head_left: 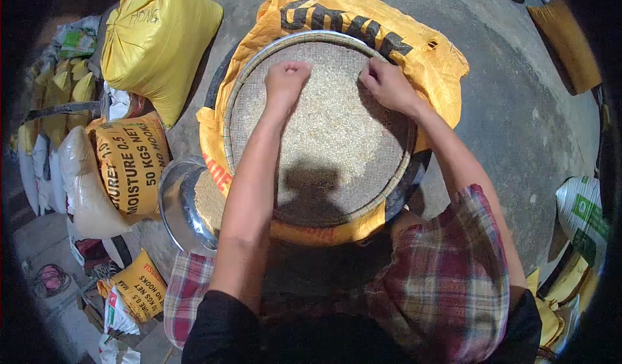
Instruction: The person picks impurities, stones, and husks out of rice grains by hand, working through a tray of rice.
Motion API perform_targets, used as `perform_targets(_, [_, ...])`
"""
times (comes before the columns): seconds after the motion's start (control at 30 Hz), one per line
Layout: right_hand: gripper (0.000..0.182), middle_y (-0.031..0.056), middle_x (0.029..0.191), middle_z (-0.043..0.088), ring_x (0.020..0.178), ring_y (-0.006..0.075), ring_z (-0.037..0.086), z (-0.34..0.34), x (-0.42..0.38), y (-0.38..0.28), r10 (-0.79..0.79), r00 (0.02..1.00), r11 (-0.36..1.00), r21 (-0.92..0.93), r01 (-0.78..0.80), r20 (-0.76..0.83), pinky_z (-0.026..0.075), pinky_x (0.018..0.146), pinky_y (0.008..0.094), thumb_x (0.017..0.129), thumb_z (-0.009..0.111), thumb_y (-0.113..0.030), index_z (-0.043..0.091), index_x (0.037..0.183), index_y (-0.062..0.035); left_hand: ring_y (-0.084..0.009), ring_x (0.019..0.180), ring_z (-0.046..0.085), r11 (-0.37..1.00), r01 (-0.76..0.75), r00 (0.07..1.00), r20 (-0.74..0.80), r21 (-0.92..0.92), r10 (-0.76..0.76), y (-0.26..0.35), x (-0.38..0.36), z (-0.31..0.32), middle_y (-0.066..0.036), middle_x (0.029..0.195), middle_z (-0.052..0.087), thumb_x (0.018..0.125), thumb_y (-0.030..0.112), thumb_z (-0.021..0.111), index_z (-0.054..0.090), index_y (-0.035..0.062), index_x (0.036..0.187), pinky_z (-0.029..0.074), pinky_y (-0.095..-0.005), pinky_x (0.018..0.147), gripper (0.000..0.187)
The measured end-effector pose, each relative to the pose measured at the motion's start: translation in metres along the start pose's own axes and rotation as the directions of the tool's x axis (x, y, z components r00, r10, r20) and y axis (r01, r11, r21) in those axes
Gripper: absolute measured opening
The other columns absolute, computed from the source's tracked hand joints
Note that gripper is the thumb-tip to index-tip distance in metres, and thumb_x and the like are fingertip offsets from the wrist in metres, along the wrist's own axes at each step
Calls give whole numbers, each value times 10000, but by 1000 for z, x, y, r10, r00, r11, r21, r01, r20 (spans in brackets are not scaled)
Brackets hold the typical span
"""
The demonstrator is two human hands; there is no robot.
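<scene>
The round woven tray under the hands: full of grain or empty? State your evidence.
Partly full. Pale grain covers most of the woven tray, thinning to bare weave near its rim.

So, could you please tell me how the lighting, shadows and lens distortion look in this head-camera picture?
Head view: a strong fisheye bend curves the floor and leaves black vignetted corners; light from above and behind throws a dark shadow on the grain in the woven tray, beneath the left hand and right hand; the steel bowl shows mild glare; the edges are dim, the centre sharp.
</scene>
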State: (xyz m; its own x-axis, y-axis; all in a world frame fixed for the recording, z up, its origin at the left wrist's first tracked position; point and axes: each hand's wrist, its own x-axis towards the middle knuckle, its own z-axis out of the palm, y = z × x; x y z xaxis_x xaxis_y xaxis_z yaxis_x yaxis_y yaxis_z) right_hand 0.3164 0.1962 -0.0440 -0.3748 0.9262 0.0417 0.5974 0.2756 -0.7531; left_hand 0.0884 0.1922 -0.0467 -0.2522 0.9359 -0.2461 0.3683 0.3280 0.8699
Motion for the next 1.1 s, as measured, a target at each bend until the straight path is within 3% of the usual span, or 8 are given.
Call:
perform_targets(0.1, [93,221,775,598,747,367,598,0,-9,8,277,942,713,616,-335,191,481,678,402,803,561,-49,516,824,30,-205,684,642,912,-177,981,-10,369,194,11,7,13,-92,748,678,730,261,727,697,45,814,493,-330,646,234])
perform_targets(0.37, [93,223,839,586,824,398,578,18,-7,2,-113,990,991,-75,107,-83,460,729,447,759,572,-28,553,825,35,-278,772,655,877,-169,986,91,450,143,17,8,5,-161,801,674,778,185,661,671,6,813,502,-363,697,183])
perform_targets(0.43, [82,234,868,581,845,411,570,18,-6,-5,-63,997,996,-72,60,-47,449,741,462,765,532,-21,559,814,39,-191,707,624,893,156,922,386,-421,21,15,16,-6,-93,778,640,807,137,633,635,-5,817,498,-289,638,142])
perform_targets(0.5, [76,245,853,579,829,432,562,15,-4,-3,-81,997,994,-71,80,-6,458,748,446,771,536,-25,553,804,41,-163,702,602,843,187,967,245,-504,-68,8,18,0,-78,808,613,819,78,615,610,-15,849,488,-243,624,98])
perform_targets(0.67, [98,167,781,602,698,271,603,-3,-11,-6,163,969,857,461,-231,183,489,698,336,844,540,-58,517,784,17,-179,657,609,917,-225,971,-8,329,241,14,25,17,-84,723,644,772,143,694,644,-12,803,486,-304,627,166])
perform_targets(0.73, [103,69,751,581,663,106,562,-5,-16,-8,223,933,496,791,-357,282,484,666,253,883,539,-71,492,805,-23,-198,645,610,894,-246,960,-35,375,279,17,26,25,-104,696,642,757,155,706,649,-8,778,481,-322,629,174])
perform_targets(0.83, [88,52,748,583,663,102,564,-1,-16,-4,228,935,479,804,-352,273,479,648,250,850,573,-55,507,803,-20,-234,632,611,859,-269,946,-47,436,320,11,34,32,-145,664,631,735,175,721,653,-5,740,474,-348,631,193])
perform_targets(1.1, [143,227,806,587,761,408,579,11,-2,-9,7,997,996,91,-1,-72,476,714,432,758,623,-82,556,832,20,-372,722,619,859,-201,978,50,471,201,22,29,13,-229,742,631,757,196,665,660,-27,758,484,-415,690,223])
